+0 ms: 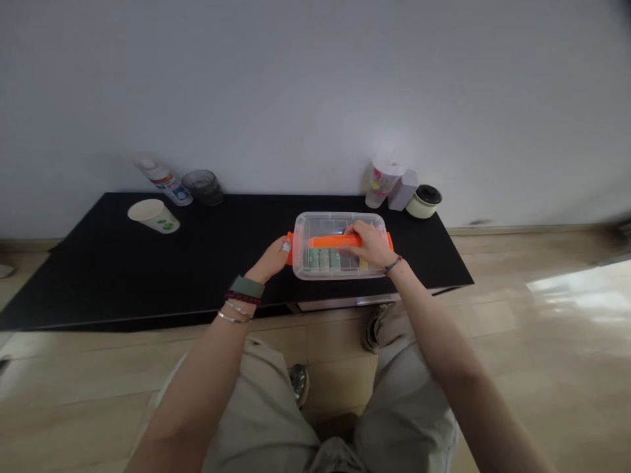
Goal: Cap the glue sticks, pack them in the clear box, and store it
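Note:
A clear plastic storage box [315,227] with a lid sits on the black cabinet top near its front edge. Green-and-white packs [325,259] and something yellow show through the lid. At the box's left end, my left hand [273,258] is closed on the orange latch [290,253]. My right hand [366,243] reaches over the lid, its fingers curled around the right part of the orange handle [326,242]. Part of a second orange latch [390,241] peeks out at the right end, beyond my right hand.
On the left of the black cabinet [236,263] stand a paper cup [156,217], a spray can [167,183] and a dark glass [204,188]. Behind the box, against the wall, are a clear patterned cup [382,184], a pale carton [403,190] and a cream pot with black lid [422,202].

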`<state>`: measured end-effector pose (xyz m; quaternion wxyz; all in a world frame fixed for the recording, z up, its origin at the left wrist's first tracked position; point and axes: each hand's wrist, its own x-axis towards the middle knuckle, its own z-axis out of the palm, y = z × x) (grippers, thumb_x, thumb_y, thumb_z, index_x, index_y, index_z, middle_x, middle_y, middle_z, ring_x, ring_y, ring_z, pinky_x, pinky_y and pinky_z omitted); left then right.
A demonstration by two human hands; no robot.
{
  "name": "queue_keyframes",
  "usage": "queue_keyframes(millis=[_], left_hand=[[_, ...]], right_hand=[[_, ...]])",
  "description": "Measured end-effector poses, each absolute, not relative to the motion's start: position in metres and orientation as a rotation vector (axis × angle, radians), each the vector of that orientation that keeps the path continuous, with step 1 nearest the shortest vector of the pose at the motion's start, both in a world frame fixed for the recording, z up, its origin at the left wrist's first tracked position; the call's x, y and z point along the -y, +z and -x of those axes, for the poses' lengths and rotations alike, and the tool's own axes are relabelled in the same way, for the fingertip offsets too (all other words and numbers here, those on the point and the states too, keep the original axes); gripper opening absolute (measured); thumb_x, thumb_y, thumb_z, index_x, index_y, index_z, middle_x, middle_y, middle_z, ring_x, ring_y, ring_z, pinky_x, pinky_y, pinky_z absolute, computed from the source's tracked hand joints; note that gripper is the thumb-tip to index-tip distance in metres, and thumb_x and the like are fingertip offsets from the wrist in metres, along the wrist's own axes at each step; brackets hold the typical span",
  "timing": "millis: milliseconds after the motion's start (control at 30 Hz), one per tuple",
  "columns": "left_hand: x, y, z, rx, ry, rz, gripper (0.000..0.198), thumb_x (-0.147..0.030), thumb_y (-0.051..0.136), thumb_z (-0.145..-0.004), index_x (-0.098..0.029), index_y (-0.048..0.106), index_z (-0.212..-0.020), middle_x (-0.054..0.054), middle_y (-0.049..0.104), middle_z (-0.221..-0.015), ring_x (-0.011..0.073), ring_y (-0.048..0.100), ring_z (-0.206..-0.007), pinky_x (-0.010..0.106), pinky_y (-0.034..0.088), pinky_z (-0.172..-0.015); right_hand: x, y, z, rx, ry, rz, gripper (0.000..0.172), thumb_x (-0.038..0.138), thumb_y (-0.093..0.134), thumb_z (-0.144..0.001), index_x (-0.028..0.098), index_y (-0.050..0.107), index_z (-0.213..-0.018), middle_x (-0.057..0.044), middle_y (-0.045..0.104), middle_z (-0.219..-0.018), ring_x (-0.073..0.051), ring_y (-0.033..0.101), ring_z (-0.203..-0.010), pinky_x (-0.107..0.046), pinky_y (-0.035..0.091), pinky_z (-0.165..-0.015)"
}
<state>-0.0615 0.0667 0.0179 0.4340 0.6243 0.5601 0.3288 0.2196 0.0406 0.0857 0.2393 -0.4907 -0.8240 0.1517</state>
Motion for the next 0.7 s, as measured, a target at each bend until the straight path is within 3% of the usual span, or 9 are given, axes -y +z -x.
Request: queue_keyframes(millis=[167,367,533,700], left_hand=[[-0.066,0.017,0.063,-1.457,0.765,-1.642,0.017,-0.028,0.046,-0.082,-0.017,0.058,-0.083,0.005,0.065,-0.084,0.0213,0.058,-0.079,0.037,0.048,-0.078],[-0.065,0.017,0.064,-1.491,0.691,-1.73,0.022,-0.028,0.042,-0.084,-0.017,0.06,-0.09,0.01,0.068,-0.093,0.0247,0.061,-0.085,0.039,0.048,-0.082],[-0.064,0.016,0.062,-1.507,0.684,-1.725,0.025,-0.027,0.042,-0.082,-0.016,0.063,-0.091,0.01,0.07,-0.096,0.0255,0.062,-0.087,0.038,0.049,-0.082],[-0.062,0.017,0.062,-1.54,0.652,-1.675,0.027,-0.022,0.045,-0.077,-0.016,0.065,-0.094,0.008,0.071,-0.093,0.0258,0.064,-0.087,0.036,0.05,-0.081]], right_hand=[[-0.042,0.086,-0.221,2.178,0.51,1.344,0.033,0.051,0.069,-0.084,0.02,0.06,-0.088,-0.005,0.065,-0.092,-0.02,0.058,-0.081,-0.032,0.04,-0.074],[-0.04,0.089,-0.218,2.131,0.537,1.401,0.037,0.055,0.068,-0.083,0.019,0.061,-0.088,-0.005,0.065,-0.089,-0.019,0.057,-0.079,-0.03,0.041,-0.071],[-0.037,0.09,-0.207,2.293,0.428,1.386,0.038,0.055,0.068,-0.085,0.018,0.063,-0.094,-0.007,0.068,-0.094,-0.021,0.06,-0.085,-0.033,0.041,-0.077],[-0.035,0.084,-0.199,2.263,0.432,1.478,0.034,0.054,0.066,-0.087,0.02,0.063,-0.086,-0.003,0.069,-0.082,-0.018,0.058,-0.071,-0.033,0.04,-0.079]])
